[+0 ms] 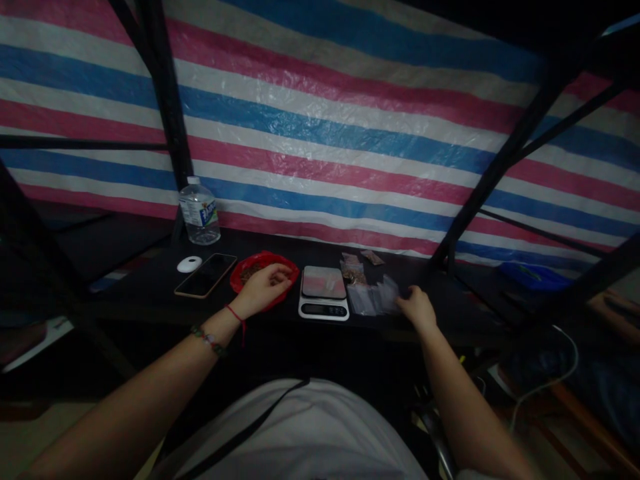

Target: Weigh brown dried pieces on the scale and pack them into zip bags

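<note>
My left hand (267, 285) hovers over or rests on a red plastic bag (285, 263) spread like a bowl, with small brown bits (249, 272) inside; the fingers are loosely curled, thumb apart, and nothing shows in them. To its right stands a white kitchen scale (324, 293), something clear lying on its plate. My right hand (419, 308) pinches the edge of a small clear plastic bag (388, 293), slightly blurred. More clear bags (362, 300) lie flat beside the scale. Behind them are small filled bags (354, 272), another one (372, 257) farther back.
A phone (206, 276), a white round device (189, 265) and a clear bottle (200, 213) stand on the left of the dark table. Black metal posts (167, 100) frame a striped plastic sheet (320, 133). At far right another person's hand (617, 310) shows near a blue item (533, 275).
</note>
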Demonstrator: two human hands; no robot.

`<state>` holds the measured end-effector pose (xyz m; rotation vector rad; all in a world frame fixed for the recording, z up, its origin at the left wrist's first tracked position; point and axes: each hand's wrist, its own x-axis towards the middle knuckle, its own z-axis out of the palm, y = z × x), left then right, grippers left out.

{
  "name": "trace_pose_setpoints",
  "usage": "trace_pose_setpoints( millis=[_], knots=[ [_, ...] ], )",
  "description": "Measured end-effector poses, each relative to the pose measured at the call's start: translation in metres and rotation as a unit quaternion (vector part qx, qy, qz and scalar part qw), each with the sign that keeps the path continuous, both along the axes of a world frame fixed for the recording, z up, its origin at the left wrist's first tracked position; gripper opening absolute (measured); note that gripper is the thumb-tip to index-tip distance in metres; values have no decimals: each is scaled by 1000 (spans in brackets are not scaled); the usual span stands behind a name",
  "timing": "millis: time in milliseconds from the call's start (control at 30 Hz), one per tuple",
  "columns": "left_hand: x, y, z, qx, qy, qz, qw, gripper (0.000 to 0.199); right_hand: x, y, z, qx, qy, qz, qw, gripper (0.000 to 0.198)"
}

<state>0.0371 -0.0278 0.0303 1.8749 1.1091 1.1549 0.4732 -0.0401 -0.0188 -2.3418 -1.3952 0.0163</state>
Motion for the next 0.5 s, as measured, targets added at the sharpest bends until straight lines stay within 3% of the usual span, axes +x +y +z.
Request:
trace_pose_setpoints(
  millis=[167,267,367,500],
  knots=[
    [-2,2,-2,8,21,1,1000,35,-26,18,2,36,-101,110,988,57],
    [-3,4,-2,12,30,-2,999,34,-38,28,-11,-39,-103,183,977,57],
    [-4,4,-1,14,37,2,999,33,-42,38,-16,-109,-85,207,969,53],
    [-5,5,-1,26,34,5,999,31,-49,65,7,-46,-63,210,975,48]
  ],
)
